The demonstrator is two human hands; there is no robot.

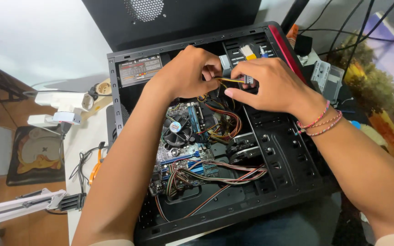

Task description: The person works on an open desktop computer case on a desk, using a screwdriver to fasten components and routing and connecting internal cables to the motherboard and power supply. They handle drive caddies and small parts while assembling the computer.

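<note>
While the open PC case lies on a white desk, left hand and right hand pinch a yellow-wired connector; wood floor alongside.

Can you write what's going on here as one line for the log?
left hand: pinching yellow wires | right hand: holding small plug | place: inside open computer case | below: fan, green board

I see a pale wall across the top left, lit softly and evenly. Below it a wooden floor shows at the left, with a dark mat bearing a cartoon figure lying on it. A white desk runs beside it, and a white lamp arm reaches in from the lower left.
</note>
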